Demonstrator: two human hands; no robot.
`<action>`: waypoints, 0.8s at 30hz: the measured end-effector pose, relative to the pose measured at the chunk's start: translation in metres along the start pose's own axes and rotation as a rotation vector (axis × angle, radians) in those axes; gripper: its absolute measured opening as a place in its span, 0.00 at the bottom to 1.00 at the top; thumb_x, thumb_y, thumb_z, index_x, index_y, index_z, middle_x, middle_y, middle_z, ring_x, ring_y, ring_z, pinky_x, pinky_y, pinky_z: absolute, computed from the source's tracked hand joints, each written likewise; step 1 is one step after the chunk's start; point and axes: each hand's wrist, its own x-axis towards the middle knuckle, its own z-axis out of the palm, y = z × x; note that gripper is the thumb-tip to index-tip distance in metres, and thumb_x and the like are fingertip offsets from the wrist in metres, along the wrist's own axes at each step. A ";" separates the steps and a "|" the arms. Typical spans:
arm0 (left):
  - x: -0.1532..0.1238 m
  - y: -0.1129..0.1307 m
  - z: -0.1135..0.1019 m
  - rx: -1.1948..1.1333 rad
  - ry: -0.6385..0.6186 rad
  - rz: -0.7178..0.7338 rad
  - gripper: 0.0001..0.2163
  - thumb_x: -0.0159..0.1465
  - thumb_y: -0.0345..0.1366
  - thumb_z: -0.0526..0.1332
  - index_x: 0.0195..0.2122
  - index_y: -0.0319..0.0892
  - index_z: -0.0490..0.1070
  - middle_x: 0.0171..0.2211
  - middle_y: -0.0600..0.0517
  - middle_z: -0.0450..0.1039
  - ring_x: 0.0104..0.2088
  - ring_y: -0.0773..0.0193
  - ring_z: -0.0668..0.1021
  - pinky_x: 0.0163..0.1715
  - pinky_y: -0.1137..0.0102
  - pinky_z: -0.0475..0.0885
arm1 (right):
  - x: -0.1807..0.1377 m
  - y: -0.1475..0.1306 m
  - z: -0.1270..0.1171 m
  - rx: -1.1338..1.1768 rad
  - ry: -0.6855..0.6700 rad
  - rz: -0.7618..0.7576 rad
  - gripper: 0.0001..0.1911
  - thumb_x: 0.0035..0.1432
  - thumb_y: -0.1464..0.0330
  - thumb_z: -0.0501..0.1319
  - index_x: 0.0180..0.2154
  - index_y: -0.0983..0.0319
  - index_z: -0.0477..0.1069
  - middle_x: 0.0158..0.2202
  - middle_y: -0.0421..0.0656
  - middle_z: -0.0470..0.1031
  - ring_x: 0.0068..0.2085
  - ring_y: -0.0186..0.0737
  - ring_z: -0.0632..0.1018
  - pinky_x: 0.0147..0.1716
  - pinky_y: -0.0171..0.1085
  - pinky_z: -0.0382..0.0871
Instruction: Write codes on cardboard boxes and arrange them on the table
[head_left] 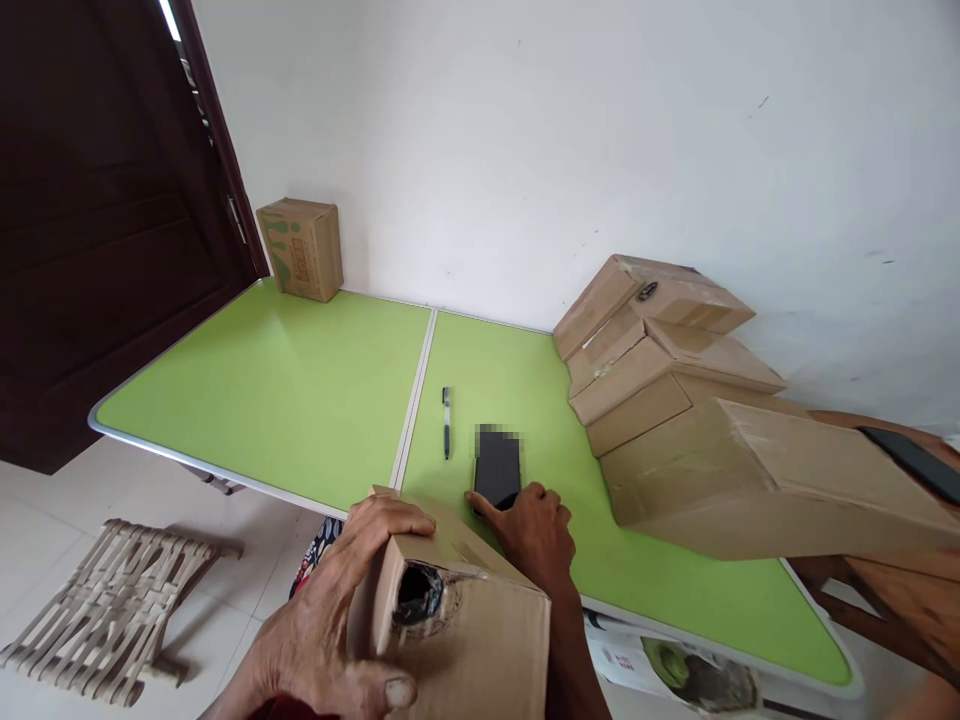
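Note:
My left hand (337, 590) is clamped over the near cardboard box (487, 640), thumb on one face and fingers over its upper edge. This box stands tilted at the table's front edge and has a ragged dark hole (418, 594) near a corner. Past the box, my right hand (529, 530) grips the near end of a black phone (498, 468) on the green table, with the thumb at its left side and curled fingers at its right. The phone's top edge is pixelated. A pen (446, 422) lies to the phone's left.
Several cardboard boxes (675, 480) are stacked along the table's right side. Another dark phone-like slab (911, 462) rests beyond them. A small printed carton (304, 250) stands at the far left corner of the green table (262, 390). A woven stool (112, 610) is on the floor.

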 end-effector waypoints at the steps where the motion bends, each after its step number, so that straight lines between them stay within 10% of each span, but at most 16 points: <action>1: 0.000 0.000 0.000 0.004 -0.013 -0.001 0.39 0.61 0.67 0.66 0.68 0.54 0.63 0.59 0.43 0.70 0.61 0.39 0.73 0.68 0.42 0.62 | -0.001 0.004 0.002 0.015 -0.023 0.008 0.36 0.65 0.52 0.68 0.57 0.79 0.69 0.59 0.72 0.72 0.63 0.75 0.73 0.53 0.56 0.75; 9: 0.001 0.002 -0.001 -0.031 -0.016 -0.050 0.40 0.60 0.67 0.67 0.68 0.51 0.64 0.58 0.43 0.68 0.60 0.40 0.73 0.63 0.46 0.69 | 0.020 0.012 0.016 0.332 -0.089 0.012 0.32 0.57 0.57 0.71 0.54 0.75 0.72 0.55 0.73 0.77 0.59 0.80 0.78 0.54 0.62 0.73; 16: 0.002 0.001 -0.002 -0.012 -0.034 -0.042 0.39 0.62 0.67 0.65 0.67 0.50 0.64 0.58 0.43 0.69 0.60 0.41 0.73 0.65 0.46 0.67 | 0.012 0.038 0.024 0.946 -0.303 -0.034 0.23 0.53 0.49 0.67 0.42 0.59 0.73 0.40 0.53 0.87 0.39 0.61 0.87 0.39 0.53 0.85; 24: 0.006 0.004 0.001 -0.026 -0.016 -0.021 0.38 0.63 0.65 0.65 0.66 0.46 0.66 0.56 0.41 0.70 0.58 0.41 0.74 0.60 0.48 0.70 | -0.059 0.075 -0.046 1.688 -0.349 0.118 0.30 0.42 0.59 0.84 0.48 0.54 0.84 0.55 0.51 0.85 0.47 0.60 0.88 0.42 0.49 0.87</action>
